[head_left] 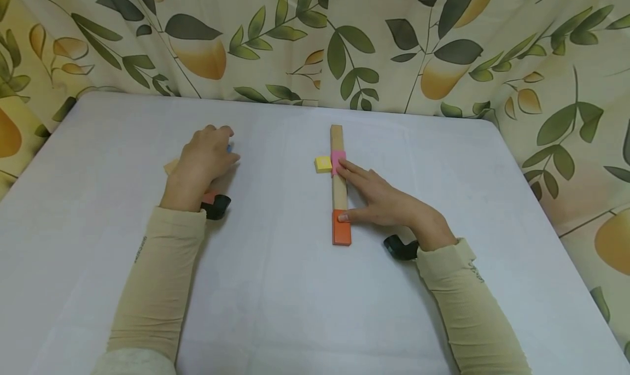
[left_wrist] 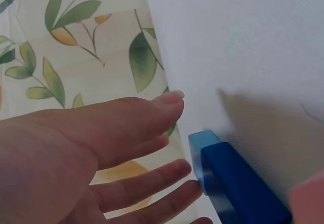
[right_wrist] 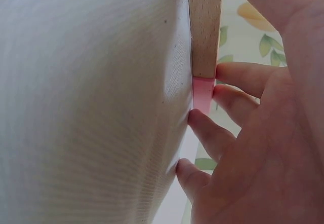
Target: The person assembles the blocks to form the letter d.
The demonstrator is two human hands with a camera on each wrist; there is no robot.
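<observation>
Unclenched, the right hand (head_left: pixel 384 200) merely touches the block row (head_left: pixel 339 193); the left hand (head_left: pixel 200 159) holds nothing. Uneven finger pressure could skew the row.

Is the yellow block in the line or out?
Out: the yellow block sits left of the line, beside the pink block.

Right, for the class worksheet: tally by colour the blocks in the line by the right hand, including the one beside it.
Natural wood blocks: 2
Pink block: 1
Orange block: 1
Yellow block, beside the line: 1
Total: 5
</observation>
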